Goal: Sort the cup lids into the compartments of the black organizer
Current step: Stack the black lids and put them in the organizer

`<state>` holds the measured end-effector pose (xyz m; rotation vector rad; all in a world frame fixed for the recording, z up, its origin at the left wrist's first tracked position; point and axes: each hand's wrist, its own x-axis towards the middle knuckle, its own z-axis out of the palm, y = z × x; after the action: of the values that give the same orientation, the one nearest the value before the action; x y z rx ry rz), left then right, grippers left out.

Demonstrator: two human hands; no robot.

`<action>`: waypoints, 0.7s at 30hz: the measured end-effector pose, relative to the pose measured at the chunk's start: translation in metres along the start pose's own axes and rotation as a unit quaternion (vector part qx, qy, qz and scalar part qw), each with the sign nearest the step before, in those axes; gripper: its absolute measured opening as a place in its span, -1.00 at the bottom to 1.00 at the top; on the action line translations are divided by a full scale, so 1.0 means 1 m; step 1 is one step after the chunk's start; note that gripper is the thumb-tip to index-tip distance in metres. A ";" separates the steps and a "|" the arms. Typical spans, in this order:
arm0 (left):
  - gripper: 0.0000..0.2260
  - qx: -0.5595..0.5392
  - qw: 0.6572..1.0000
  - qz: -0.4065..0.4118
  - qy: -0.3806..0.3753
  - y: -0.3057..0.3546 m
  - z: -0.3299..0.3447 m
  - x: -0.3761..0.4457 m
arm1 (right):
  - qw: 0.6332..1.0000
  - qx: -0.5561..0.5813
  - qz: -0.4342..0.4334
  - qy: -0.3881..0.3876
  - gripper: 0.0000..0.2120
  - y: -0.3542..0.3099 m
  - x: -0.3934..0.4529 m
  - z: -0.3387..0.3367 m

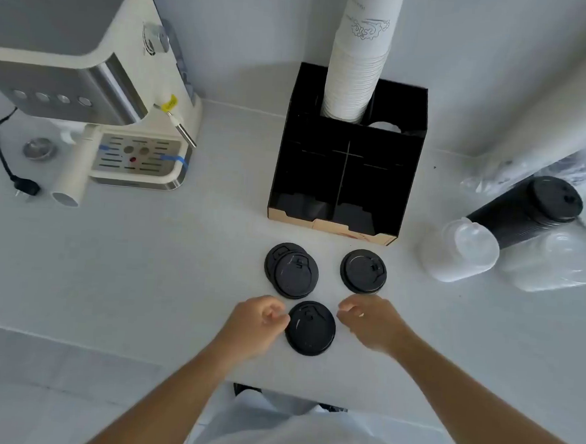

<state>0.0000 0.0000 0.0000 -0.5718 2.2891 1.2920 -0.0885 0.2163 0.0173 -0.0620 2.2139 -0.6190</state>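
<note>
Your left hand (256, 321) sits curled at the left edge of the nearest round black plastic cup lid (310, 328), fingertips (279, 318) bent in against its rim, though you cannot tell from this view whether they actually pinch it or merely touch it. Your right hand (369, 321) hovers just to the right of that same lid, fingers loosely curled and holding nothing, with a sliver of white countertop (145, 264) showing between hand and rim. The lid lies flat near the front edge of the counter. Beyond it, to the left, two more black lids (292, 270) lie overlapped, the nearer one partly covering the farther; to the right, a single black lid (364, 271) rests alone, well apart from the pair. Behind all of them stands the tall black divided organizer (345, 177) with cardboard-coloured front edge, its front compartments dark and hard to read. A tall stack of white paper cups (358, 64) rises from a rear compartment. To your right, a sleeve of stacked black lids (532, 210) lies tilted on its side beside clear plastic lids (461, 252) in crinkled wrapping. At far left sits a cream and steel espresso machine (88, 72), its black power cord (4, 156) trailing on the counter.
</note>
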 end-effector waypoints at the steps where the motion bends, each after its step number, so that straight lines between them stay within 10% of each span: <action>1: -0.82 -0.019 1.000 -0.005 0.014 -0.001 0.006 -0.001 | 1.000 0.026 0.006 0.005 -0.75 0.004 0.001 0.007; 21: -0.74 -0.105 0.991 -0.086 0.020 0.012 0.036 -0.008 | 0.984 0.159 0.015 0.076 -0.82 0.014 -0.008 0.038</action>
<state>0.0063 0.0380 -0.0041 -0.8536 2.0963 1.4549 -0.0530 0.2147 -0.0036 0.1894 2.2277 -0.9797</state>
